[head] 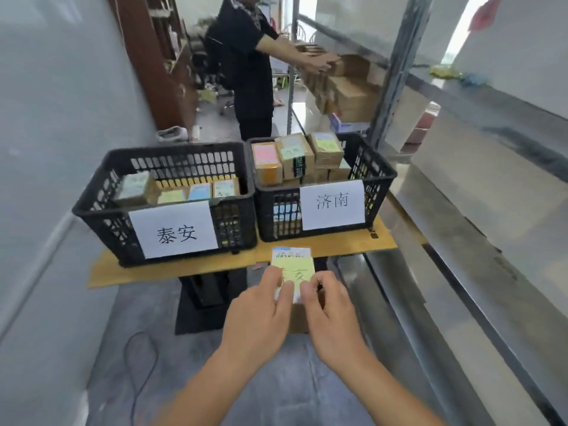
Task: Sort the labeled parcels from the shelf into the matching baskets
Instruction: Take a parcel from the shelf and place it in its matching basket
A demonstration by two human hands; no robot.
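Note:
I hold a small cardboard parcel (293,265) with a white shipping label and a yellow handwritten note in front of me. My left hand (258,315) grips its left side and my right hand (330,315) grips its right side, thumbs on top. Ahead, two black plastic baskets stand on a wooden board. The left basket (101,204) carries a paper sign reading 泰安 and holds several parcels low inside. The right basket (378,176) carries a sign reading 济南 and is piled with parcels above its rim.
A metal shelf (396,87) runs along the right, with brown boxes (353,99) on it further back. Another person (246,72) in dark clothes stands behind the baskets, reaching to the shelf. A black cable (138,364) lies on the floor at left.

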